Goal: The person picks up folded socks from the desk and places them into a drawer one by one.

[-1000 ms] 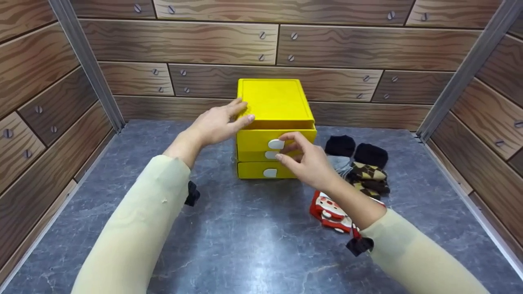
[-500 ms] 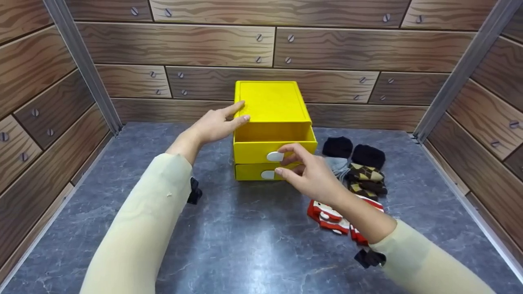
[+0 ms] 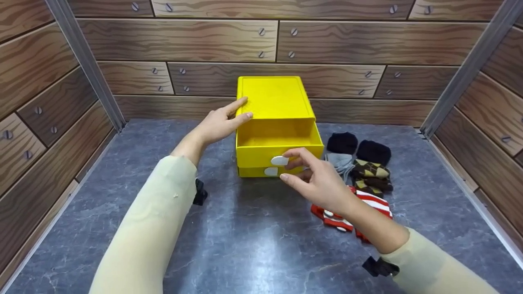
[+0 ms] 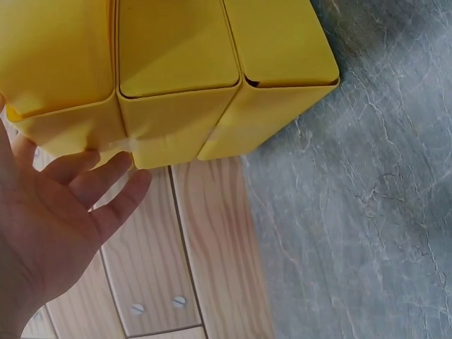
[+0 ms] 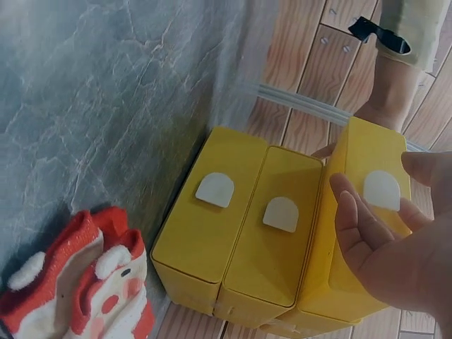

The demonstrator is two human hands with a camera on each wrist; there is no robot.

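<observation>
A yellow drawer cabinet (image 3: 278, 98) stands near the back wall. Its top drawer (image 3: 254, 155) is pulled out, showing a bare yellow inside. My left hand (image 3: 216, 125) rests on the cabinet's top left edge with fingers extended. With curled fingers, my right hand (image 3: 320, 183) holds the white knob (image 3: 279, 160) of the top drawer at its right side. In the right wrist view, the middle drawer (image 5: 272, 247) and bottom drawer (image 5: 205, 233) are closed, each with a white knob.
Right of the cabinet lie black socks (image 3: 374, 152), grey socks (image 3: 339, 160) and argyle socks (image 3: 371, 170). Red-and-white striped socks (image 3: 374, 202) with a face pattern lie nearer, partly behind my right forearm. Wood-patterned walls (image 3: 204, 41) enclose the grey marbled surface (image 3: 229, 245).
The top drawer has slid out toward me, exposing more of its inside. My right hand has come nearer with its knob. My left hand has stayed at the cabinet's top left edge.
</observation>
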